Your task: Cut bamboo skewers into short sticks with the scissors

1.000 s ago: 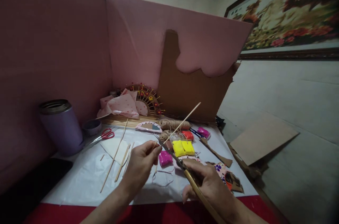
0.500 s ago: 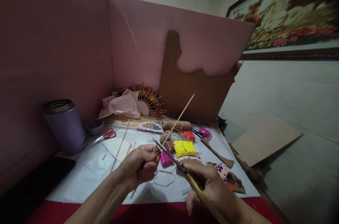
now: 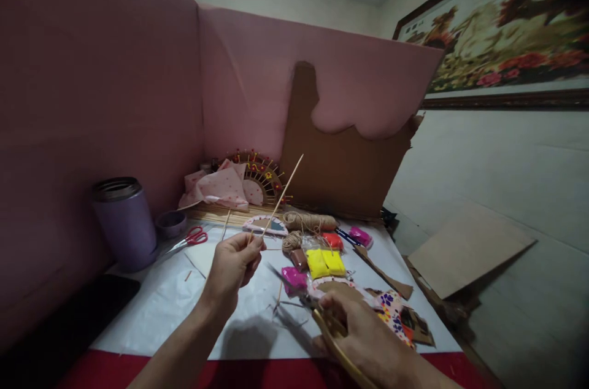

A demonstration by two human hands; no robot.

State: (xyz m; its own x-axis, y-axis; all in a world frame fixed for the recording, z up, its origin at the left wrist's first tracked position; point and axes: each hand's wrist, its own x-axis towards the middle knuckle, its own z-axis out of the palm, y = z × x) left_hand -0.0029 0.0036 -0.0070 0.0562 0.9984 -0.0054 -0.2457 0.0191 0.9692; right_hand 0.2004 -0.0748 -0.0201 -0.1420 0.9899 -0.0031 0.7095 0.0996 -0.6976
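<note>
Right of one tumbler (image 3: 126, 229), one gold-handled pair of scissors (image 3: 328, 334), two yellow packets (image 3: 316, 264) and two magenta packets (image 3: 293, 278) are counted.

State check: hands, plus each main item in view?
Left hand: closed on stick
Right hand: gripping large scissors
Stick: held, slanting upward
Large scissors: blades spread, blurred
Red scissors: lying down, blade opening unclear
Purple cup: upright, top open
Twine roll: lying on its side, wound
Brown cardboard: standing upright
</note>
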